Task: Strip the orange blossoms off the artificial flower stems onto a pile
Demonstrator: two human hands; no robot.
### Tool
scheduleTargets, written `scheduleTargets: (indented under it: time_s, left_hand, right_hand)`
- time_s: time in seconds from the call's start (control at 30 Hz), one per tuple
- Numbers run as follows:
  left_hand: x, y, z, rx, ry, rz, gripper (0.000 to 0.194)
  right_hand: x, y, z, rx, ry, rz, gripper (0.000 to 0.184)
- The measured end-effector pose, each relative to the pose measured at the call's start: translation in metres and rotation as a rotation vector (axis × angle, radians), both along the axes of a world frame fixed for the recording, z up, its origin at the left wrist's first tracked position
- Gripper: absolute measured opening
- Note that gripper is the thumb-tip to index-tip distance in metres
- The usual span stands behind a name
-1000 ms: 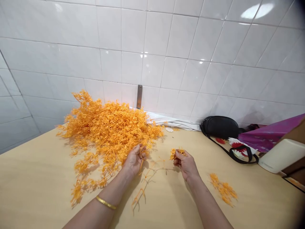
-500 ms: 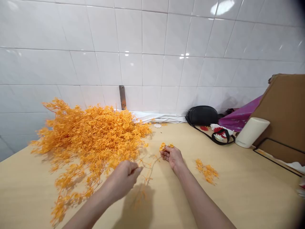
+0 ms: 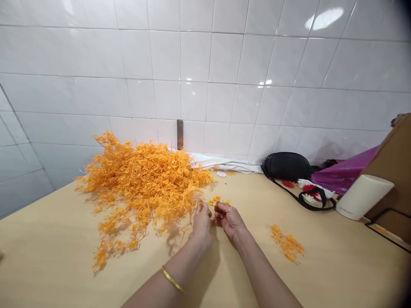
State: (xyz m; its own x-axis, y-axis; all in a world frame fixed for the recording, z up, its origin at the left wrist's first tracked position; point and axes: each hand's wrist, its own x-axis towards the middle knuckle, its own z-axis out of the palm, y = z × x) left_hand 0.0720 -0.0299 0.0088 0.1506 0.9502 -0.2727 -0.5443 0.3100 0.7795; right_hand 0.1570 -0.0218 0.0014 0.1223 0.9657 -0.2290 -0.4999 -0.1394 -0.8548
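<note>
On my left, a big heap of orange sprigs (image 3: 147, 175) sprawls across the pale table (image 3: 48, 244), with loose strands (image 3: 114, 244) trailing off its near edge. Most of the orange stuff lies here, so I judge that the greater part is left to handle. Just beside the heap's right side is my left hand (image 3: 202, 222), fingers bent together; I cannot tell whether they grip anything. Close to it, my right hand (image 3: 229, 220) pinches a small bunch of orange blossoms (image 3: 216, 199) that pokes out above my fingertips; that bunch is in hand, not set down. Further right, well apart from the heap, a small orange cluster (image 3: 287, 244) lies on the table by itself. If that is the finished share, it is little, and I seem to be at an early stage.
</note>
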Motion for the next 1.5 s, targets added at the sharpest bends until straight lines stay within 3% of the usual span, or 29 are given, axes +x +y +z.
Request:
scheduleTargets:
  time_s: [0.07,0.2,0.43,0.5,0.63,0.73,0.87,1.0,1.1,1.17,1.2,1.23,1.37,1.5]
  left_hand:
    - [-0.005,0.007,0.005,-0.016,-0.092,0.104,0.016]
    - [-0.020,0.022,0.012,0.057,-0.102,0.088,0.007]
    - [-0.039,0.026,0.004,0.016,0.015,0.095,0.004]
    - [-0.039,0.024,0.001,0.011,-0.007,0.082,0.005]
    - [-0.039,0.022,-0.001,0.055,0.032,0.004,0.008]
    - [-0.040,0.026,-0.005,0.074,0.098,0.018,0.014]
    - [-0.041,0.035,-0.016,0.111,0.148,0.092,0.022]
    - [-0.040,0.037,-0.022,0.264,0.147,0.073,0.024]
    - [-0.040,0.033,-0.019,0.237,0.143,0.088,0.025]
    - [-0.041,0.030,-0.016,0.216,0.127,0.160,0.024]
    - [-0.042,0.029,-0.016,0.211,0.124,0.176,0.024]
    - [-0.043,0.029,-0.015,0.206,0.126,0.169,0.023]
    - [-0.047,0.034,-0.018,0.129,0.158,0.001,0.019]
    - [-0.046,0.038,-0.019,0.076,0.169,-0.067,0.014]
  right_hand:
    - [-0.003,0.000,-0.002,-0.001,-0.015,0.067,0.012]
    - [-0.004,-0.006,0.001,0.006,-0.096,0.223,0.016]
    - [0.008,-0.016,0.014,0.236,-0.504,0.332,0.062]
    - [0.005,-0.013,0.010,0.300,-0.603,0.300,0.057]
    - [-0.006,-0.004,-0.004,0.348,-0.730,0.147,0.026]
    - [-0.012,-0.002,-0.010,0.332,-0.853,0.063,0.023]
    - [-0.021,-0.012,0.001,0.367,-1.081,0.074,0.023]
    - [-0.030,-0.029,0.026,0.447,-1.214,0.157,0.024]
    - [-0.034,-0.044,0.048,0.491,-1.147,0.377,0.027]
    - [-0.036,-0.051,0.058,0.528,-0.982,0.580,0.027]
    - [-0.036,-0.053,0.060,0.535,-0.895,0.613,0.026]
    - [-0.035,-0.052,0.059,0.527,-0.821,0.581,0.026]
    - [-0.020,-0.034,0.039,0.346,-0.574,0.228,0.019]
    - [-0.008,-0.017,0.015,0.244,-0.513,0.078,0.026]
